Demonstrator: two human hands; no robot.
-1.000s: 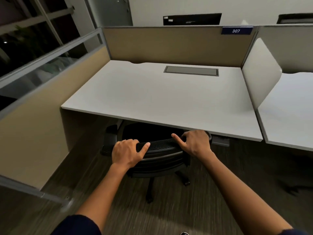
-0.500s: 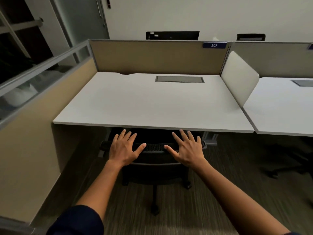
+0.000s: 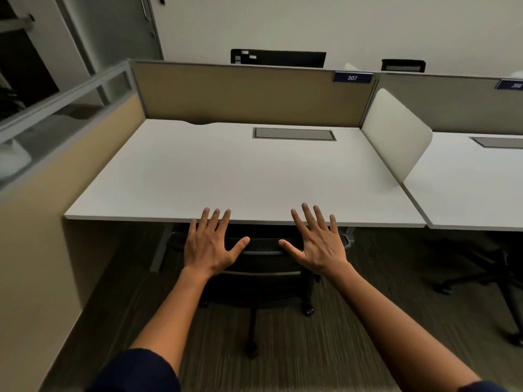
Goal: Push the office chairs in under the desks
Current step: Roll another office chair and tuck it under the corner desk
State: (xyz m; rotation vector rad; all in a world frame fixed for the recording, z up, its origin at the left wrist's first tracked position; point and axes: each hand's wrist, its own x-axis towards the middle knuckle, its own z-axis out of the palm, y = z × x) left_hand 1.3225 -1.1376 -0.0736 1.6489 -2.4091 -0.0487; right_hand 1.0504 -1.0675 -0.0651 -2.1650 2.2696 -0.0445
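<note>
Office chair (image 3: 263, 267), black with a mesh backrest, stands pushed in under the white desk (image 3: 226, 176), so that its seat is hidden below the tabletop and only the back and the wheeled base show on the dark carpet. Its backrest faces the person, and the top edge of the backrest runs left to right, parallel with the front edge of the desk and just below it. Both arms reach forward from the bottom of the view, almost straight, with a dark sleeve (image 3: 135, 372) at the left upper arm. Left hand (image 3: 209, 244) is flat with the palm down and the fingers spread apart, and it grips nothing; the thumb points inward over the top of the backrest, and the fingertips overlap the desk edge in the view. Right hand (image 3: 317, 244) mirrors it, also flat and spread, holding nothing. Whether the palms touch the backrest or float just above it, I cannot tell. To the right, a white divider (image 3: 396, 134) separates this desk from a neighbouring desk (image 3: 467, 182), under which a second chair base (image 3: 481, 278) is seen dimly.
</note>
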